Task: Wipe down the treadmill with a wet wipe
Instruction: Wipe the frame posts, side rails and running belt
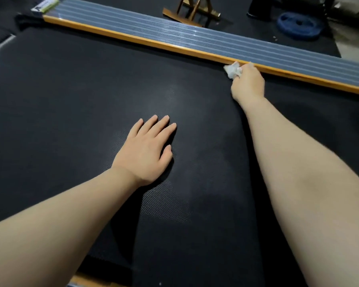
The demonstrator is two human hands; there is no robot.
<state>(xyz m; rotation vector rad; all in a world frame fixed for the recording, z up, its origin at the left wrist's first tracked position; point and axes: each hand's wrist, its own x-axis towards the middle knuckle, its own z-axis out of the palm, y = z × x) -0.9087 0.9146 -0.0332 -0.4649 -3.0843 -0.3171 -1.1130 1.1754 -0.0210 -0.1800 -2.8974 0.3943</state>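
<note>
The treadmill belt (71, 104) fills most of the view, a broad black sheet with a fine dotted texture that runs from the near edge to the far side rail. A paler, slightly shiny patch shows on it near the middle, between the 2 arms.

Along the far edge of the belt lies the side rail (205, 41), a long grey ribbed strip that slants from the far left down to the right. An orange trim strip (133, 39) borders it on the belt side. A short piece of the same orange trim (81, 281) shows at the near edge, bottom left of centre.

Beyond the rail, on the dark floor, a blue weight plate (298, 25) lies flat at the far right. A gold-coloured metal stand (192, 11) sits left of it. A white and green label (46, 5) is at the far left end of the rail.

The left hand (147, 150) lies palm down on the belt, left of centre, with its 4 fingers straight and close together and the thumb alongside; it holds nothing.

The right hand (248, 85) reaches to the far edge of the belt with its fingers curled round a crumpled white wet wipe (232, 70). The wipe pokes out to the left of the fingers and touches the orange trim where the belt meets the rail.
</note>
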